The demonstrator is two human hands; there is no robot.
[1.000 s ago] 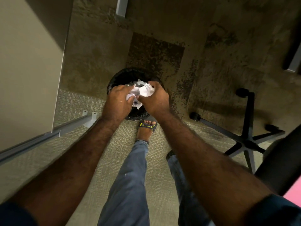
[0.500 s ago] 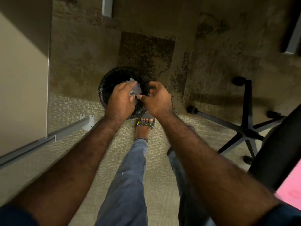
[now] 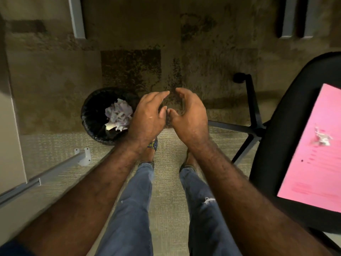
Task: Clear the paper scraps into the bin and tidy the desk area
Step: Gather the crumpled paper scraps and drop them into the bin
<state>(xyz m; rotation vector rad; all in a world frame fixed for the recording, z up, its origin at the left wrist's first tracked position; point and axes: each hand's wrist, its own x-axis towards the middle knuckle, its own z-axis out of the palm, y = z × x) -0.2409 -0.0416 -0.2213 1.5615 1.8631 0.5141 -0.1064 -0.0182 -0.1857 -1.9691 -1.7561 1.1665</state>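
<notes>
A round black bin (image 3: 88, 124) with a dark liner stands on the floor left of centre. Crumpled white paper scraps (image 3: 119, 114) lie inside it. My left hand (image 3: 148, 115) hovers at the bin's right rim, fingers apart and empty. My right hand (image 3: 188, 115) is just right of it, curved open with nothing in it, over bare carpet. On the right, a pink sheet (image 3: 313, 159) rests on a black chair seat, with a small pile of white scraps (image 3: 322, 138) on it.
The black office chair (image 3: 267, 159) fills the right side, its star base (image 3: 254, 124) reaching toward my feet. A grey desk leg rail with a bracket (image 3: 81, 157) runs along the left under a pale panel. My legs and sandalled feet stand on carpet between them.
Both hands held crumpled paper over the bin, released it into the bin, then moved right and opened. The view has shifted right, bringing the pink sheet into sight.
</notes>
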